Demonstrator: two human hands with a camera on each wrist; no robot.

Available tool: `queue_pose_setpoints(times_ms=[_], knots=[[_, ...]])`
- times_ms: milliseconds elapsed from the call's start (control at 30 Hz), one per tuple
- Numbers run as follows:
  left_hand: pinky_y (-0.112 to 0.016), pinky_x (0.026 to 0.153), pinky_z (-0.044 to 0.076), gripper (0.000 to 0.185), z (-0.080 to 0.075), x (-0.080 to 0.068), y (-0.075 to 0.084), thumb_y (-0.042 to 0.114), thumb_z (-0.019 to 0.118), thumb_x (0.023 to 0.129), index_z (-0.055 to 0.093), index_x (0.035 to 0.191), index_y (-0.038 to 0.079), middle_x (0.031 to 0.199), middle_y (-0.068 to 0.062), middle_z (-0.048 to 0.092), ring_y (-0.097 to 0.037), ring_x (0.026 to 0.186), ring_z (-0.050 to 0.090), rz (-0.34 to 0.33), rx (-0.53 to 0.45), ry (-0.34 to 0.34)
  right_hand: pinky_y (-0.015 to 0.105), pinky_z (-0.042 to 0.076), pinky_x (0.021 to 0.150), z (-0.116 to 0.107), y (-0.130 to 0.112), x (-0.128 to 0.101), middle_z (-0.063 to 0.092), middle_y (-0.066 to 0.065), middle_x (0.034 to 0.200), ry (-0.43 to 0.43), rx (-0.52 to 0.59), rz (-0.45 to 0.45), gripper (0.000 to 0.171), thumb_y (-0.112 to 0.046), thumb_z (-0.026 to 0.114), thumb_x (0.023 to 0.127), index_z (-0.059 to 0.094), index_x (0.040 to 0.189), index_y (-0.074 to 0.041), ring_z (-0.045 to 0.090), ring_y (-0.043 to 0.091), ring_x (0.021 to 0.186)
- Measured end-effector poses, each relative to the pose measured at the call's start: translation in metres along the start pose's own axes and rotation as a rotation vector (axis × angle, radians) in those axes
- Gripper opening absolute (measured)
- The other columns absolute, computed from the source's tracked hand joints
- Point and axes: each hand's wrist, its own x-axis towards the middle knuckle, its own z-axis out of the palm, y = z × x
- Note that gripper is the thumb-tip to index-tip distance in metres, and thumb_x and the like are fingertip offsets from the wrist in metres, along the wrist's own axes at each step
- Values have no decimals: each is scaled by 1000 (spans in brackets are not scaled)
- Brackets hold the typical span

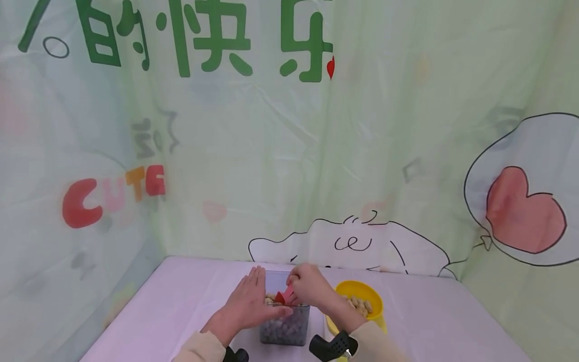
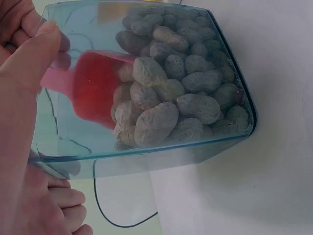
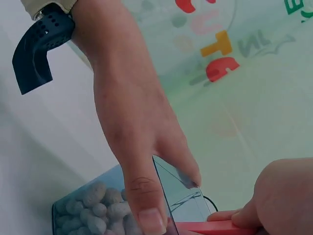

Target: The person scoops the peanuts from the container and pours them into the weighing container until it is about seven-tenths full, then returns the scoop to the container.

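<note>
A clear plastic container (image 1: pixel 284 333) stands on the table, holding unshelled peanuts (image 2: pixel 190 78). My left hand (image 1: pixel 246 304) holds its near left corner, the thumb across the front wall and the fingers along the left side. My right hand (image 1: pixel 311 286) grips the handle of a red scoop (image 2: pixel 95 90) above the container's opening. In the left wrist view the scoop's bowl dips inside, against the peanuts, partly seen through the tinted wall. The right wrist view shows only a piece of the red handle (image 3: pixel 215 227) beside the right hand.
A yellow bowl (image 1: pixel 379 301) with peanuts in it stands to the right, partly behind my right forearm. Something yellow below it is mostly hidden by the arm. A pale cloth covers the table (image 1: pixel 429 322); printed curtains (image 1: pixel 289 166) hang behind and at both sides.
</note>
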Motion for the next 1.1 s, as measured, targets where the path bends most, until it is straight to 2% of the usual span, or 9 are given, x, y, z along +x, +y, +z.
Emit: queue_pose_setpoints(times_ms=[100, 233, 300, 433, 667, 900, 1100], knots=[[-54, 117, 34, 121, 0, 2, -2, 82, 63, 72, 28, 146, -7, 152, -26, 36, -37, 140, 39, 11, -2, 9, 31, 61, 64, -1, 2, 1, 65, 14, 85, 31, 19, 37, 19, -2, 52, 96, 69, 95, 5, 61, 20, 68], [-54, 119, 31, 126, -1, 2, -3, 84, 61, 72, 25, 150, -8, 156, -26, 32, -38, 146, 32, -9, 10, -2, 32, 62, 65, -4, 9, 2, 67, 15, 79, 49, 161, 110, 25, -5, 46, 100, 68, 98, 7, 70, 25, 64], [-55, 120, 29, 127, -1, 3, -3, 83, 61, 72, 23, 152, -9, 159, -27, 27, -39, 149, 27, -13, 10, -8, 33, 62, 66, -3, 10, 2, 67, 16, 77, 35, 207, 116, 26, -5, 45, 101, 67, 99, 8, 72, 25, 65], [-54, 120, 28, 128, -1, 4, -2, 84, 60, 73, 22, 152, -10, 159, -29, 26, -40, 150, 25, 5, 12, -12, 32, 62, 67, 0, 7, -2, 67, 15, 76, 17, 209, 95, 26, -6, 46, 102, 67, 100, 10, 72, 23, 66], [-55, 120, 29, 128, 1, 2, -1, 84, 61, 72, 23, 151, -9, 158, -29, 27, -40, 149, 26, 2, 30, -16, 30, 61, 64, 2, 12, -6, 66, 13, 79, 96, 237, 151, 26, -6, 47, 102, 69, 100, 8, 65, 17, 62], [-54, 119, 30, 129, 2, 1, -1, 86, 59, 71, 23, 152, -8, 158, -28, 28, -39, 149, 27, 2, 36, -4, 37, 62, 73, -5, 22, -9, 74, 20, 85, 45, 474, 193, 28, -7, 42, 104, 63, 107, 12, 76, 31, 79], [-54, 119, 32, 129, 3, 1, -3, 87, 58, 70, 23, 152, -8, 158, -27, 29, -39, 149, 28, -2, 42, 3, 35, 62, 77, -12, 26, -13, 74, 18, 88, 7, 570, 193, 30, -8, 39, 105, 61, 111, 13, 76, 30, 83]])
